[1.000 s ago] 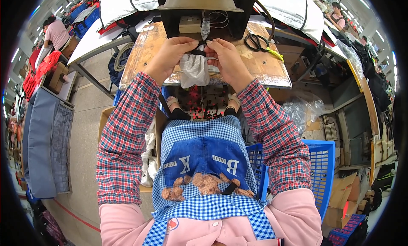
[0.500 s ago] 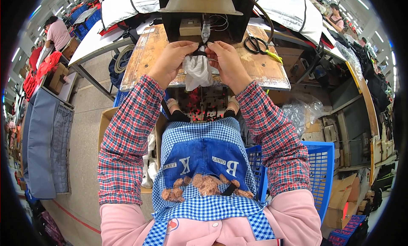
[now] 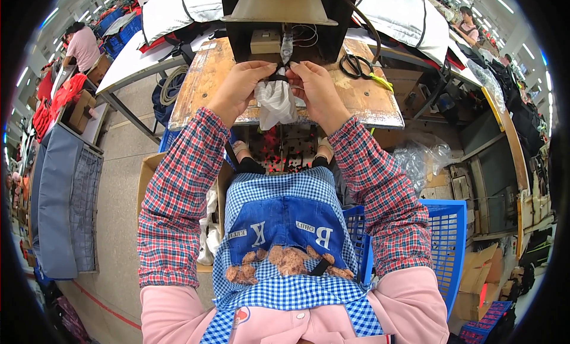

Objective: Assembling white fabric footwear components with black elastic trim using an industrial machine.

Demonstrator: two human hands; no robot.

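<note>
Pinching a black strip (image 3: 278, 77) with left hand (image 3: 238, 90) and right hand (image 3: 319, 90), close to the pale machine tip (image 3: 287, 46), above crumpled white material (image 3: 276, 105); apparently positioning the strip, calling next for a steady hold and fine alignment; farther out, black-handled scissors (image 3: 369, 74) on the tabletop (image 3: 205, 71)

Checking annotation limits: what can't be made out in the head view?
Head view:
Narrow black strip: pinched parts, hidden by the left hand and right hand.
Crumpled thin white material: underside, hidden by its upper folds.
Beige cone-shaped housing: top, cut off by upper edge.
Distant pink-clad person at left: hands, too small.
</note>
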